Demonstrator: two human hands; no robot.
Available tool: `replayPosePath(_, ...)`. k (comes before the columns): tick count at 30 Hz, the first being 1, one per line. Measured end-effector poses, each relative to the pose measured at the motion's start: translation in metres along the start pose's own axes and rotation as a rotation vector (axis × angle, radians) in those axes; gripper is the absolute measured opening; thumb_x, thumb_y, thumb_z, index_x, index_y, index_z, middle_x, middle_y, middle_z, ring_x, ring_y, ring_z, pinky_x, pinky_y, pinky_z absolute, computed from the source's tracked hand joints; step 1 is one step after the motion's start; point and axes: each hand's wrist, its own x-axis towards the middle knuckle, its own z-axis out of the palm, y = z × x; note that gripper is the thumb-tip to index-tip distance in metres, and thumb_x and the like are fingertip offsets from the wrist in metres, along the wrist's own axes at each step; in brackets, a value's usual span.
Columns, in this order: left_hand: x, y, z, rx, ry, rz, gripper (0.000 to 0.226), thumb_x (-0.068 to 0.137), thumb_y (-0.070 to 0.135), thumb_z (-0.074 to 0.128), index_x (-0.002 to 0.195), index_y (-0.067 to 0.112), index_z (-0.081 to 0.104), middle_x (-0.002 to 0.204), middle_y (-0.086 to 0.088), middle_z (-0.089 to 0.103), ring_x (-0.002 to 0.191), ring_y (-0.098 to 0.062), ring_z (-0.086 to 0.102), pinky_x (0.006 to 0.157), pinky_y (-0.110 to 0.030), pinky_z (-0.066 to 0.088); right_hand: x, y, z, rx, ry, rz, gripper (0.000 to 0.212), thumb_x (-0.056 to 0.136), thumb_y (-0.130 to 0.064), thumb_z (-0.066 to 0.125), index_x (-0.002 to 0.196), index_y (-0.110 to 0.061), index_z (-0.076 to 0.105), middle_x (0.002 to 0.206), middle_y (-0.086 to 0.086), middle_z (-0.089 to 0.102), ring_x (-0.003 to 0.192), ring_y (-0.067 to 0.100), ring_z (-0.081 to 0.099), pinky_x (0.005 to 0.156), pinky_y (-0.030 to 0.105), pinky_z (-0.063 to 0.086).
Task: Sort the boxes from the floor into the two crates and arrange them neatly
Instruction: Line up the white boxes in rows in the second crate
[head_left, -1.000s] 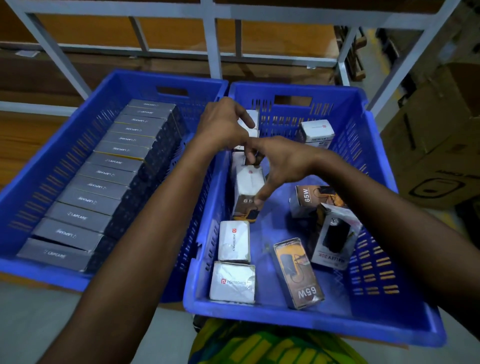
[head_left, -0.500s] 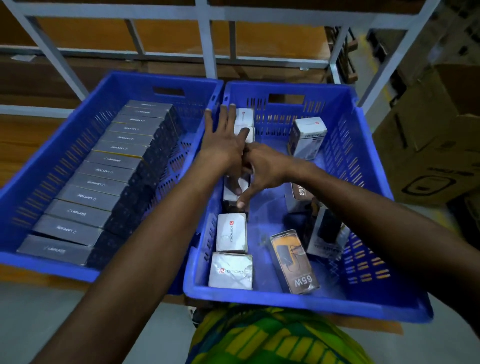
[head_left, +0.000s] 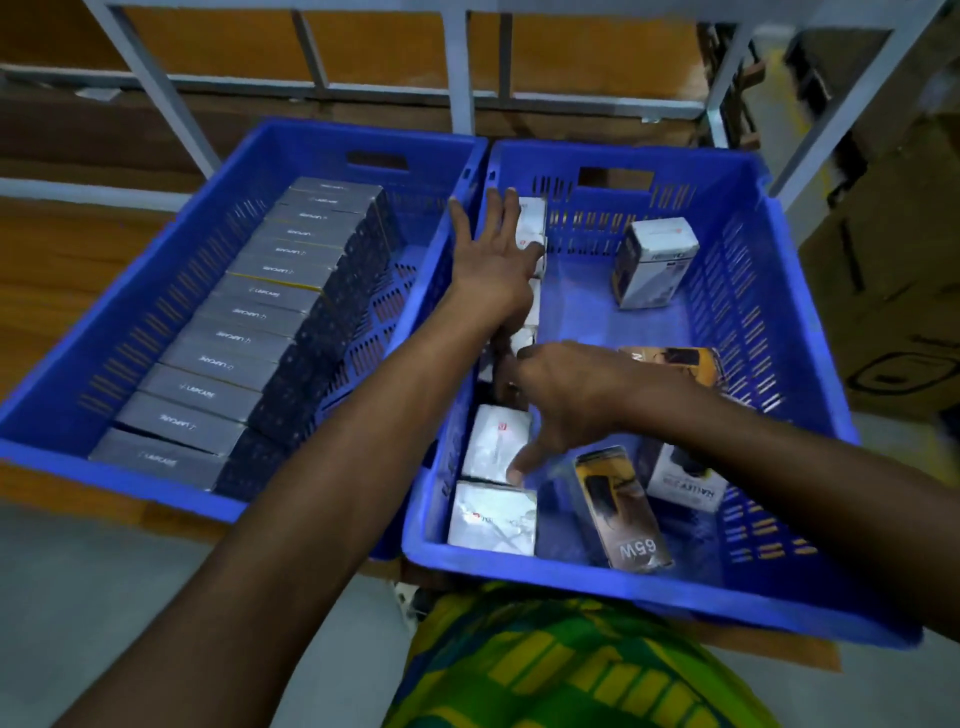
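Two blue crates stand side by side. The left crate (head_left: 156, 291) holds a tight row of several grey boxes (head_left: 249, 338). In the right crate (head_left: 753, 291), white boxes (head_left: 493, 514) line the left wall, and yellow-black 65W boxes (head_left: 623, 509) and other white boxes (head_left: 654, 260) lie scattered. My left hand (head_left: 493, 260) lies flat, fingers spread, against the far white boxes of that line. My right hand (head_left: 561, 400) reaches down with spread fingers, its fingertips touching a white box (head_left: 493, 441) in the line. Neither hand grips anything.
A grey metal shelf frame (head_left: 462, 67) with wooden boards stands behind the crates. Brown cardboard cartons (head_left: 893, 270) sit to the right. Grey floor (head_left: 104, 597) lies in front on the left. My yellow-green clothing (head_left: 571, 670) shows at the bottom.
My left hand opened flat and moved to the far boxes along the right crate's left wall. My right hand let go of the middle boxes and dropped towards the nearer white box.
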Motion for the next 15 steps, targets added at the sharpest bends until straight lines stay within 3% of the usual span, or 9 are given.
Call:
replayPosePath(5, 0.003, 0.001, 0.001, -0.005, -0.012, -0.004, 0.090, 0.085, 0.024, 0.071, 0.159, 0.031, 0.021, 0.164, -0.022, -0.021, 0.151, -0.041, -0.022, 0.114, -0.074, -0.004, 0.000, -0.006, 0.000, -0.007, -0.002, 0.001, 0.078, 0.059, -0.084, 0.074, 0.101, -0.019, 0.061, 0.088, -0.003, 0.059, 0.086, 0.028, 0.061, 0.072, 0.039, 0.055)
replayPosePath(9, 0.006, 0.001, 0.002, -0.004, -0.035, -0.009, 0.096, 0.080, 0.027, 0.077, 0.159, 0.030, 0.022, 0.164, -0.022, -0.021, 0.151, -0.041, -0.023, 0.113, -0.075, -0.005, 0.004, 0.001, 0.002, 0.052, -0.102, 0.028, 0.081, 0.062, -0.078, 0.076, 0.120, -0.024, 0.059, 0.080, -0.006, 0.061, 0.088, 0.026, 0.068, 0.077, 0.041, 0.058)
replayPosePath(12, 0.005, 0.001, 0.001, 0.013, -0.040, -0.006, 0.089, 0.085, 0.025, 0.071, 0.159, 0.029, 0.022, 0.164, -0.023, -0.021, 0.151, -0.041, -0.022, 0.114, -0.075, -0.004, 0.005, 0.017, 0.002, 0.055, -0.160, 0.049, 0.090, 0.052, -0.077, 0.074, 0.128, -0.036, 0.047, 0.069, -0.004, 0.073, 0.074, 0.023, 0.074, 0.072, 0.038, 0.061)
replayPosePath(15, 0.007, 0.001, 0.001, 0.007, -0.042, 0.000, 0.089, 0.083, 0.024, 0.073, 0.158, 0.028, 0.025, 0.164, -0.023, -0.019, 0.151, -0.042, -0.021, 0.114, -0.075, -0.003, 0.000, 0.034, 0.000, 0.210, -0.215, 0.037, 0.082, 0.062, -0.049, 0.087, 0.130, -0.046, 0.041, 0.061, -0.002, 0.072, 0.059, 0.020, 0.074, 0.067, 0.041, 0.063)
